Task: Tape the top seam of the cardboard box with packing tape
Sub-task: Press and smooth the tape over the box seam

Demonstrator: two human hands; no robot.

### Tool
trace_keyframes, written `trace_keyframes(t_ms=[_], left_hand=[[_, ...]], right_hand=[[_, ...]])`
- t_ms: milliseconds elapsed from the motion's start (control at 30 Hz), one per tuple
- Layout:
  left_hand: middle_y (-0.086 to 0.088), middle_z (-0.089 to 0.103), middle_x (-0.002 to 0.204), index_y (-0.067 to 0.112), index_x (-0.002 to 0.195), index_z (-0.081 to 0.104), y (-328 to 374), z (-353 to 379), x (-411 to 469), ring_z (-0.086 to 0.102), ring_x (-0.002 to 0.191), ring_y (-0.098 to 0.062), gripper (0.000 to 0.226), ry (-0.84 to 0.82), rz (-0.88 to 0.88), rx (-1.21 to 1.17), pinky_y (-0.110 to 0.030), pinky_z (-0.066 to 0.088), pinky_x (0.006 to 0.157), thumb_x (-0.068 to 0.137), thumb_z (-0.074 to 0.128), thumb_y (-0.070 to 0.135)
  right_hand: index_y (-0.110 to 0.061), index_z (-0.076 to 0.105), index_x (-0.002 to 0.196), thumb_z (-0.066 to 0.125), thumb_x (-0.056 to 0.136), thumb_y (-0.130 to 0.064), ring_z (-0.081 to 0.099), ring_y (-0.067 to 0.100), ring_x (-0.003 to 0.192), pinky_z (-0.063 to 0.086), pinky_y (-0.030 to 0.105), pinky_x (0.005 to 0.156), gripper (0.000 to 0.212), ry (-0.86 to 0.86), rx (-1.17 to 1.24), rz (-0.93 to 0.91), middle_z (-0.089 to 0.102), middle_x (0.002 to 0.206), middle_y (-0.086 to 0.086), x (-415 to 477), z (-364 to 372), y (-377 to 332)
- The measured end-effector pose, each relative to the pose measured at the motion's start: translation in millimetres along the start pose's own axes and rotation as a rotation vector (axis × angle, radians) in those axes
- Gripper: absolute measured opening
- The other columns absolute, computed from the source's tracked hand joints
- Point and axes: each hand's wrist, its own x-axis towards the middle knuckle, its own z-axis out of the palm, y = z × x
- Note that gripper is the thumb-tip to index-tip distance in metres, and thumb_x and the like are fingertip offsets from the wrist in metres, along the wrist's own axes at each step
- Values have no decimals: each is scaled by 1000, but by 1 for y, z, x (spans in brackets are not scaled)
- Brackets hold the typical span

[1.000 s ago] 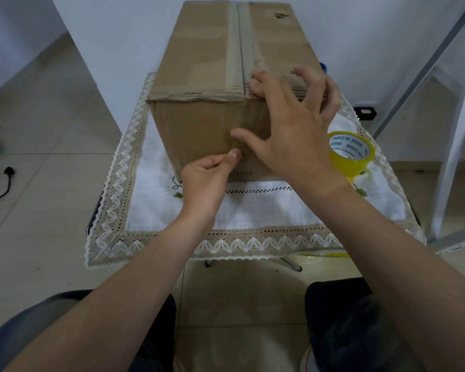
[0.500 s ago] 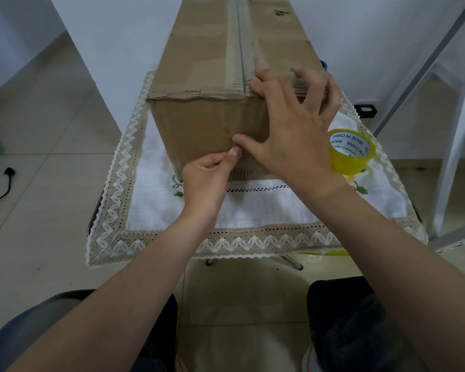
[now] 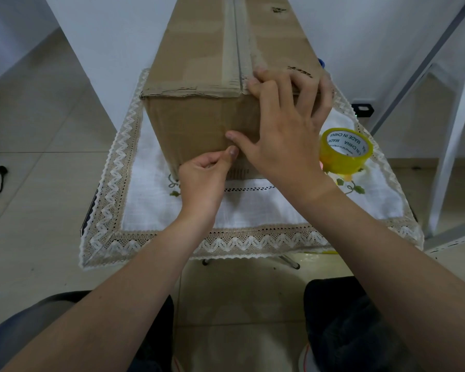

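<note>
- The brown cardboard box [image 3: 199, 63] stands on a small table [image 3: 89, 218] covered by a white cloth with a beige lace border [image 3: 253, 210], its taped top seam [image 3: 234, 44] running straight away from the camera.
- The right hand [image 3: 285, 130] lies spread over the near right top corner of the box, fingers fanned wide on the top flap beside the seam, thumb pressed flat on the front face.
- The left hand [image 3: 202, 178] sits low at the front face, loosely curled, its thumb tip touching the cardboard just beneath the right thumb; whether it pinches any tape I cannot tell.
- The yellow roll of packing tape [image 3: 345, 151] rests on the cloth, right of the box, just beside the right wrist.
- The box's left side and the cloth in front lie bare; a white metal frame [image 3: 451, 130] stands near the table's right edge.
</note>
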Motion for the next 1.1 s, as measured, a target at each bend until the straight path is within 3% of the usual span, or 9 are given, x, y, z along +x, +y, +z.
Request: trace_keyframes(t_ms=[100, 233, 467, 600, 667, 967, 1100], left_hand=[[19, 73, 63, 26, 85, 80, 0, -1, -1, 62, 58, 11, 8, -1, -3, -7, -16, 46, 65, 92, 78, 30], [19, 71, 59, 25, 83, 79, -1, 0, 0, 55, 49, 10, 10, 6, -7, -6, -17, 42, 58, 91, 78, 31], [20, 66, 52, 23, 87, 79, -2, 0, 1, 54, 48, 11, 8, 8, 5, -6, -16, 42, 58, 92, 78, 30], [19, 69, 56, 29, 83, 78, -3, 0, 0, 54, 47, 9, 8, 5, 15, -18, -16, 44, 60, 90, 80, 30], [19, 69, 56, 29, 83, 78, -3, 0, 0, 54, 46, 9, 8, 2, 18, -22, -16, 44, 60, 90, 80, 30], [19, 67, 53, 28, 84, 77, -2, 0, 0, 55, 47, 9, 7, -1, 20, -17, -16, 45, 61, 91, 79, 30], [19, 73, 61, 30, 83, 78, -3, 1, -1, 60, 55, 9, 7, 9, 24, -26, -20, 48, 67, 89, 80, 32]], right_hand=[[-22, 60, 120, 66, 78, -68, 51, 32, 130, 23, 61, 119, 63, 5, 3, 18, 61, 135, -4, 3, -4, -1], [-21, 62, 115, 59, 89, -62, 55, 31, 122, 32, 55, 111, 49, 39, 19, 65, 63, 125, -1, 9, -6, -7], [-19, 58, 120, 73, 71, -69, 52, 33, 127, 30, 60, 114, 71, -7, -6, -34, 60, 134, 1, 4, 3, 1], [-23, 64, 110, 57, 94, -59, 57, 28, 116, 34, 52, 105, 41, 35, 113, 14, 65, 121, -6, 14, -5, 9], [-23, 65, 106, 54, 97, -57, 57, 26, 113, 35, 50, 103, 37, 54, 115, 32, 66, 117, -9, 16, -7, 9], [-20, 63, 129, 69, 85, -54, 52, 31, 134, 25, 60, 119, 57, 19, 62, -88, 59, 145, -4, -2, 1, 18], [-22, 67, 123, 64, 94, -52, 55, 29, 129, 32, 53, 114, 42, 81, 98, -57, 62, 140, -6, 0, 0, 20]])
